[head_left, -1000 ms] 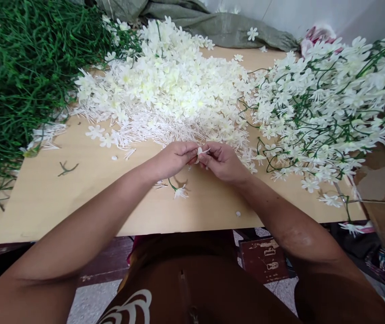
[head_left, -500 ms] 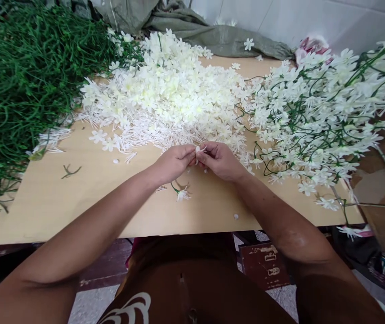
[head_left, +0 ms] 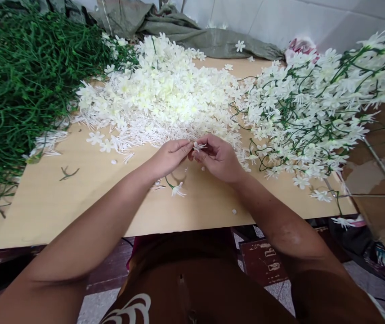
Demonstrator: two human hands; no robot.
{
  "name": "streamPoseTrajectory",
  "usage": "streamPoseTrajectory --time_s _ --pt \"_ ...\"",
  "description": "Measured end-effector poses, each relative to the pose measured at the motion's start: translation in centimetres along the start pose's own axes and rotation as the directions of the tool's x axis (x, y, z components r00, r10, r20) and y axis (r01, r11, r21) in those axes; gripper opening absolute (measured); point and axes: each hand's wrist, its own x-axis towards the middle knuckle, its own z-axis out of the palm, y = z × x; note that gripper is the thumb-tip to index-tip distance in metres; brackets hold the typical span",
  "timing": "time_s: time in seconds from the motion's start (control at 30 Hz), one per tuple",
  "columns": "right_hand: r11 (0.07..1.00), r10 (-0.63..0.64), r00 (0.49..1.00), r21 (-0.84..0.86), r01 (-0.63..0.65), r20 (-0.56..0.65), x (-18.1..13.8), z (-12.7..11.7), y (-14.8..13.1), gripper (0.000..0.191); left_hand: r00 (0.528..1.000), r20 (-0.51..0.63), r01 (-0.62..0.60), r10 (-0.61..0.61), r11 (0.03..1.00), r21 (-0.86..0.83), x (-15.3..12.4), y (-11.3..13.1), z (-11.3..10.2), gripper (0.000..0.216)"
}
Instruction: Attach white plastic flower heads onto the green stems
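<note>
A small white artificial flower [head_left: 198, 146] with thin white stamens is pinched between my two hands, just in front of the flower pile. My left hand [head_left: 172, 158] has thumb and forefinger closed at its left side; what lies inside the fingers is hidden. Thumb and fingers of my right hand [head_left: 220, 157] close around the flower from the right, and its stamens point rightward. Below my left hand, another white flower [head_left: 178, 190] shows on a green stem; the stem's upper end is hidden, and I cannot tell whether it hangs or lies.
A big heap of green plastic stems [head_left: 33, 85] fills the left. Loose white flowers and stamens [head_left: 172, 90] are piled at the centre back. Assembled flowers on stems [head_left: 307, 112] lie at right, beside a metal rod [head_left: 383, 164]. Grey cloth [head_left: 199, 38] runs along the wall.
The held flower has turned, so its stamens now fan out toward the right between the fingers. Both hands stay close together. The whole view has shifted slightly.
</note>
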Motion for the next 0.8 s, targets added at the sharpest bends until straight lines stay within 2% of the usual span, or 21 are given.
streamPoseTrajectory --time_s 0.27,0.37,0.47,0.6,0.7,0.8 --pt "0.996 0.026 0.998 0.087 -0.021 -0.057 0.27 -0.19 0.32 0.037 0.999 -0.045 -0.009 0.012 0.996 0.084 -0.15 0.33 0.10 0.018" --pt "0.995 0.024 0.997 0.097 -0.016 -0.077 0.29 -0.47 0.17 0.039 0.998 -0.065 0.013 -0.002 0.987 0.160 -0.09 0.24 -0.03 0.019" --pt "0.994 0.049 0.995 0.097 -0.040 -0.092 0.27 -0.62 0.06 0.043 0.997 -0.062 -0.019 0.035 0.971 0.240 0.04 -0.06 -0.23 0.022" --pt "0.994 0.104 0.993 0.026 -0.102 -0.051 0.22 -0.52 -0.04 0.049 0.992 -0.056 -0.093 0.116 0.945 0.315 0.05 -0.34 -0.42 0.023" --pt "0.992 0.119 0.993 -0.036 -0.119 -0.015 0.29 -0.46 -0.30 0.047 0.989 -0.043 -0.120 0.145 0.924 0.363 -0.07 -0.39 -0.54 0.025" --pt "0.991 0.135 0.991 0.014 -0.135 0.002 0.47 -0.52 -0.57 0.050 0.986 -0.040 -0.134 0.164 0.906 0.401 -0.12 -0.44 -0.65 0.025"
